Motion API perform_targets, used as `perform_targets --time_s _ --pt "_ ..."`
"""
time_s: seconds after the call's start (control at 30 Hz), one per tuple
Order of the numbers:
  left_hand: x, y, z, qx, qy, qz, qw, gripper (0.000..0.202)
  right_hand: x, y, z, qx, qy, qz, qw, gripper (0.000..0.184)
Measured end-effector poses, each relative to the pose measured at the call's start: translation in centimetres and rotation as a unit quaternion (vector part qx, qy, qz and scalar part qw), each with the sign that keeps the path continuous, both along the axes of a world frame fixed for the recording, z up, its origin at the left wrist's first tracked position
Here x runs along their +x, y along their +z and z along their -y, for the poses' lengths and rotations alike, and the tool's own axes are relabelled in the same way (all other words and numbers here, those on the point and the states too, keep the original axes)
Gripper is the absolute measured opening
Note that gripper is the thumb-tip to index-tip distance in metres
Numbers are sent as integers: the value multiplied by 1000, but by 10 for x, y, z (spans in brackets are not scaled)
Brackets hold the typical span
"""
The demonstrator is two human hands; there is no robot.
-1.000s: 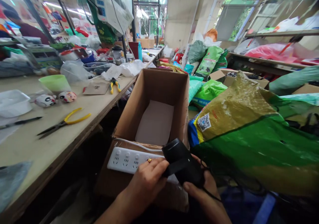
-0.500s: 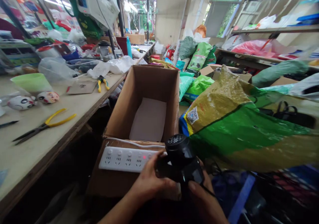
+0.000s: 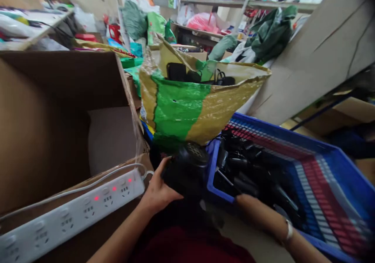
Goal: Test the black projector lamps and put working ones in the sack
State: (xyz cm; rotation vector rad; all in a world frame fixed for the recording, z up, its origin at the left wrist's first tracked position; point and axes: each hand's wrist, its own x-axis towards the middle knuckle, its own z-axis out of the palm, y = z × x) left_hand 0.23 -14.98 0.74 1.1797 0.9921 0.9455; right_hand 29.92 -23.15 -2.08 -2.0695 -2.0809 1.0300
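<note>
Head view: left hand (image 3: 158, 187) clenched around a black hair dryer (image 3: 186, 169), which sits just beside the near rim of a blue plastic crate (image 3: 213, 169). Right hand (image 3: 254, 210) stretched toward that rim, its grip impossible to make out, with a bracelet (image 3: 289, 230) on the wrist. Inside the crate, a heap of black objects (image 3: 249, 169), too blurred to identify. Toward the left, a white power strip (image 3: 73, 212) with red lights, lying along an open cardboard box (image 3: 58, 99). Behind the hands, a green and gold woven sack (image 3: 178, 107) holding black cords (image 3: 222, 79).
</note>
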Motion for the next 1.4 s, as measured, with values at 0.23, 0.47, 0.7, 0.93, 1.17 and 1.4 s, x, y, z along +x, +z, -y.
perform_targets --time_s 0.23,0.47,0.7,0.93,1.17,1.4 --pt "61 -25 -24 -10 -148 -155 977 76 40 -77 -55 -9 -116 120 986 16" --pt "74 -54 -41 -40 -263 -210 941 68 53 -109 -59 -3 -164 134 977 19" --pt "78 -73 -46 -73 -299 -202 930 67 65 -34 -13 127 -178 20 976 42" --pt "75 -74 -53 -85 -307 -179 931 68 37 1 29 157 -54 -136 977 42" --pt "73 -76 -55 -78 -308 -175 932 67 37 20 18 113 -35 -130 984 39" --pt "72 -71 -53 -84 -302 -178 933 69 38 11 40 299 -153 -172 926 28"
